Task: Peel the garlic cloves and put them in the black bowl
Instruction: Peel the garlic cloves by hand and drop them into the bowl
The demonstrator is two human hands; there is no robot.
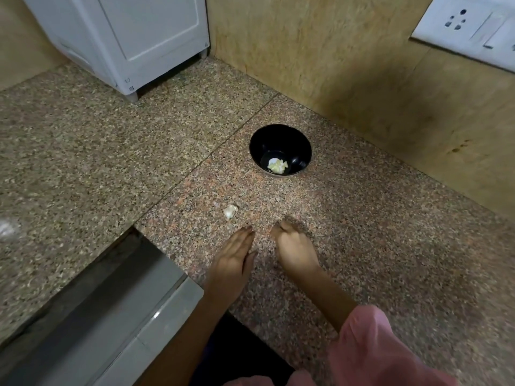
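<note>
A black bowl (280,140) stands on the speckled granite counter (376,232) near the back wall, with several pale peeled garlic pieces (277,166) at its bottom. A whitish unpeeled garlic clove (230,211) lies on the counter in front of the bowl. My left hand (232,259) lies flat on the counter with straight fingers, just below and right of that clove. My right hand (292,252) rests beside it with its fingers curled under; the blur hides whether anything is inside them.
A white appliance (125,37) stands at the back left. A tan wall (348,65) with a white socket plate (471,29) runs along the right. A gap and a white ledge (133,316) lie at the left front. A whitish scrap (7,229) sits far left.
</note>
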